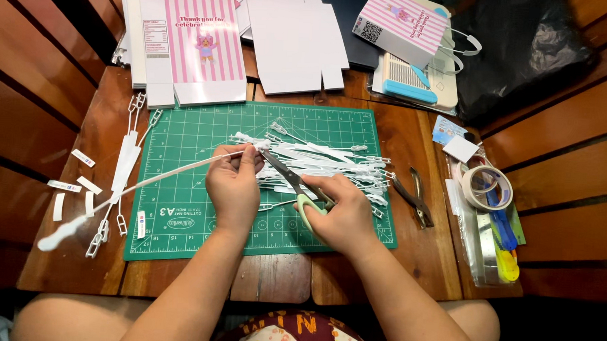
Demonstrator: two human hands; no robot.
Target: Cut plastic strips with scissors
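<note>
Your left hand (233,182) pinches a long white plastic strip (146,182) over the green cutting mat (196,135). Your right hand (339,213) grips scissors (291,178), blades at the strip's end, beside the heap of white strips (327,165).

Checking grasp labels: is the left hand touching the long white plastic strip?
Touching. Head view shows left hand fingertips pinching the long white plastic strip at its upper end.

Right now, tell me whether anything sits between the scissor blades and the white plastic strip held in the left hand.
Nothing visible does. The green-handled scissors in the right hand have their blade tips right at the long white plastic strip, beside the left hand fingertips. The pile of white strips lies behind, on the green cutting mat.
</note>
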